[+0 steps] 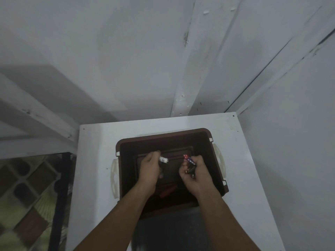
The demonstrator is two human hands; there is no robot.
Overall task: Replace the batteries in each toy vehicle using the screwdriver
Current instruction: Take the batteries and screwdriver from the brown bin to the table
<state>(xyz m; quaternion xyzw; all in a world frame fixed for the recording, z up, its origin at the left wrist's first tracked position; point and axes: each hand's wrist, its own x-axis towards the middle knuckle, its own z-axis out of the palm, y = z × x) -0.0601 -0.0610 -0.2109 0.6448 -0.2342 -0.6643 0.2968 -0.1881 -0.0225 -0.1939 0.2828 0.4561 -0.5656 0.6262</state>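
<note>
Both of our bare forearms reach forward from the bottom of the view, over a white tabletop (94,160), and our hands hang inside a dark brown plastic bin (183,134) with pale handles clipped to its two sides. Our left hand (149,167) is curled narrowly around a white battery (164,159), whose long axis runs nearly level, its free end pointing right toward our other hand. Our right hand (196,173) is closed on a small bundle of batteries: one with a blue and red wrapper (189,160) sticks up and leftward out of the fingers, and at least two darker ends show lower in the palm, though we cannot count them surely in this dim light. The two hands sit near each other but apart, and the white battery's tip stops short of the blue one. Down on the bin floor, between our wrists and closer to us, lies something orange-red (167,191) with a dark part beside it; it may be the screwdriver or part of a toy vehicle, and we cannot tell which, since the bottom of the bin is very dark. No toy vehicle shows clearly. We judge that we are sorting or gathering batteries, not yet fitting them. The next move likely turns on that orange-red thing, which lies below and behind both hands, slightly nearer the left one, while both hands are already full.
</note>
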